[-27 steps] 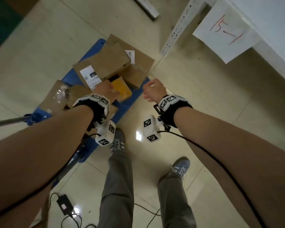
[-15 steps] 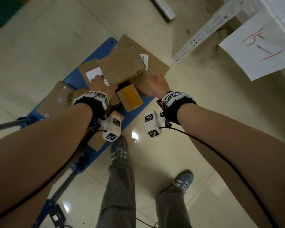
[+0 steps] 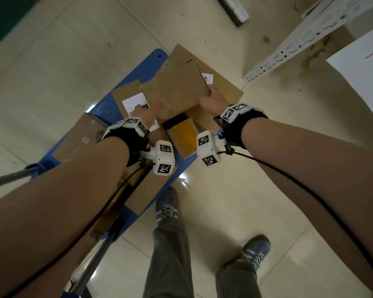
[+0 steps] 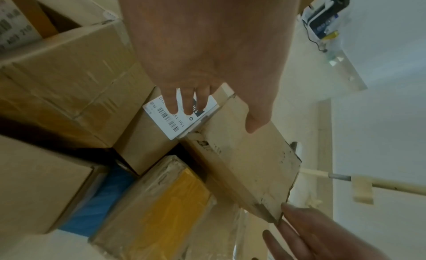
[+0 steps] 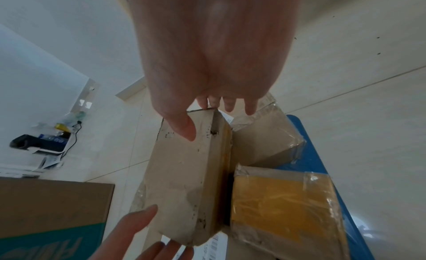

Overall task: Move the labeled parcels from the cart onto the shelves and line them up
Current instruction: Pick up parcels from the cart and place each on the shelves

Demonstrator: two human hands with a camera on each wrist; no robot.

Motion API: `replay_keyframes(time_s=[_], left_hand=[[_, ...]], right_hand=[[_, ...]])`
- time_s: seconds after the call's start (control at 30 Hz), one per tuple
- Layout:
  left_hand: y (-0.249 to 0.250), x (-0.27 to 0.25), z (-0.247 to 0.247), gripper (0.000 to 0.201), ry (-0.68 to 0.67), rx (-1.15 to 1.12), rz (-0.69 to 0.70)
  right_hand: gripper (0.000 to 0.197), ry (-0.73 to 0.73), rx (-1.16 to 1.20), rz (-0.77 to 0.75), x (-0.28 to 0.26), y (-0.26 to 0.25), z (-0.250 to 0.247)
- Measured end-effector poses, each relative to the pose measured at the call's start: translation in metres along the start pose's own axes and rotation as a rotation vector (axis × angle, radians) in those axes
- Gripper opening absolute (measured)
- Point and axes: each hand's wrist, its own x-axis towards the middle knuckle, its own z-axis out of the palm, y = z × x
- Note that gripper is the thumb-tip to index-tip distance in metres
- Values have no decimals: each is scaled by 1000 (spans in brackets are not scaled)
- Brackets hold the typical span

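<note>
Pale floor tiles surround the blue cart [image 3: 153, 63]. Both hands, left hand [image 3: 148, 114] and right hand [image 3: 211, 100], clasp opposite ends of a flat box [image 3: 177, 88] atop the pile between them. Gripped only at its edges, it could slip, or drag the labelled box [image 3: 127, 97] beneath the left hand.

Parcels [image 3: 138, 108] crowd cart [image 3: 153, 61]; floor [image 3: 245, 168] rightward open.

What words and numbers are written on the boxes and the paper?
"15H-15": partly readable on the white label of the box under the left hand; the remaining print and barcodes are too blurred.
Red handwriting on the white paper sheet: cut off by the frame, unreadable.
Small label on the far box: too small.
White letters on the teal box: cut off, unreadable.
</note>
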Motion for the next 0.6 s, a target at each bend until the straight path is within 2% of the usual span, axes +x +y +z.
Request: replay_keyframes(time_s=[0.07, 0.13, 0.17, 0.27, 0.33, 0.5, 0.57, 0.6], left_hand=[[-1, 0, 4, 66, -80, -68, -17], [-2, -4, 9, 59, -118, -121, -5], [-2, -6, 9, 60, -130, -127, 11], [1, -17, 10, 59, -116, -143, 44], [4, -27, 9, 56, -105, -167, 63], [13, -55, 7, 59, -59, -214, 85], [17, -73, 9, 64, -56, -249, 104], [21, -86, 11, 64, -49, -253, 117]], right_hand=[[73, 5, 8, -7, 8, 5, 0], [86, 31, 32, -4, 21, 18, -3], [82, 35, 25, 2, 11, 14, -4], [41, 34, -46, -23, -6, 12, -11], [25, 53, -61, -49, -8, 19, -15], [11, 106, 76, -81, -38, 24, -25], [19, 140, 152, -67, -57, 25, -36], [33, 155, 205, -53, -66, 26, -44]])
